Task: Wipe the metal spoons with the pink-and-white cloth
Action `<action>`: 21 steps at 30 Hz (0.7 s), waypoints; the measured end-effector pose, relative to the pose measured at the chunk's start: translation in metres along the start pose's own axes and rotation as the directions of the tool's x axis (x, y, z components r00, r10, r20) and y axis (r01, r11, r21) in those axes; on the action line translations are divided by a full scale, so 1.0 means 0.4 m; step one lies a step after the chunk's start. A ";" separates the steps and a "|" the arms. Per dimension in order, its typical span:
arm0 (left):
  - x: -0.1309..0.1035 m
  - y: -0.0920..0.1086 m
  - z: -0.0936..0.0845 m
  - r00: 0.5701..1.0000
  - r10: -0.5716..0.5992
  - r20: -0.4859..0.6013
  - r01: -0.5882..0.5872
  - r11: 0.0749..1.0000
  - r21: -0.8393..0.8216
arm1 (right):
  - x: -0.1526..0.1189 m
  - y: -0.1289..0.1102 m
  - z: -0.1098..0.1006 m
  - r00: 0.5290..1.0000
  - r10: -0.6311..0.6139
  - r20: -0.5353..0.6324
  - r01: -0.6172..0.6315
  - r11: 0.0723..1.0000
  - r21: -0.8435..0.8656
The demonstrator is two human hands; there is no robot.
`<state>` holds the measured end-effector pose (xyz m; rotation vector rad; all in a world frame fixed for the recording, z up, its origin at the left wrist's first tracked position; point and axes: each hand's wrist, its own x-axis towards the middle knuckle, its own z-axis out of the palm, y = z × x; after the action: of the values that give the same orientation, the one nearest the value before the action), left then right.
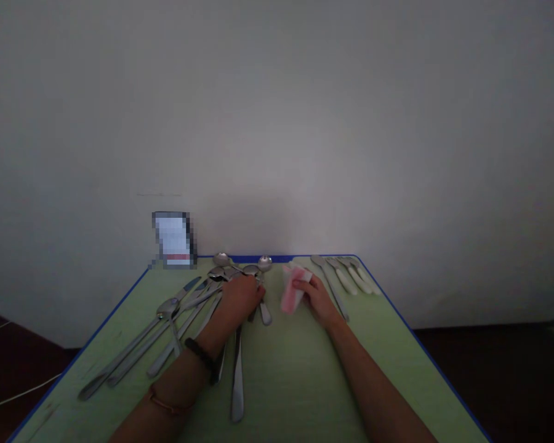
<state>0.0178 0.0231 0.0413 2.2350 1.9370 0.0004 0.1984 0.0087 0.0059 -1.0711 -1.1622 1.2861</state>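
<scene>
My left hand (244, 295) is in the pile of metal cutlery, its fingers curled downward. What they grip, if anything, is hidden by the hand itself. Around it lie several spoons, among them a spoon (264, 263) just beyond the fingers and another spoon (221, 258) at the back. A long metal handle (237, 381) sticks out toward me below the wrist. To the right, my right hand (321, 298) pinches a folded pink and white cloth (295, 288) a little apart from the pile.
Right of my right hand lie a long spoon (330, 286) and several pieces with white handles (362, 280), side by side. More long cutlery (129, 354) is spread at the left. A blurred upright screen (173, 237) stands at the back left corner of the green, blue-edged table (295, 381), against the wall.
</scene>
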 end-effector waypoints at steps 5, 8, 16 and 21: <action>0.005 -0.010 0.006 0.999 -0.005 0.033 0.008 0.996 -0.086 | 0.005 0.016 -0.010 0.997 0.076 0.031 -0.077 0.996 0.032; 0.010 -0.013 0.007 1.000 -0.011 0.020 0.014 0.988 -0.153 | 0.001 0.018 -0.010 0.998 0.054 -0.010 -0.054 0.998 0.017; -0.022 -0.021 0.019 0.994 0.036 -0.103 -0.075 0.913 -0.401 | 0.011 0.010 0.026 0.995 0.068 -0.073 -0.054 0.982 0.178; -0.056 -0.024 0.057 0.988 0.060 -0.141 -0.138 0.740 -0.658 | 0.031 0.019 0.075 0.998 0.067 0.001 -0.064 0.943 0.327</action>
<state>0.0078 -0.0009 0.0204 1.8483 1.5058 0.7341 0.1673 0.0197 0.0025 -0.8735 -0.8711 1.4643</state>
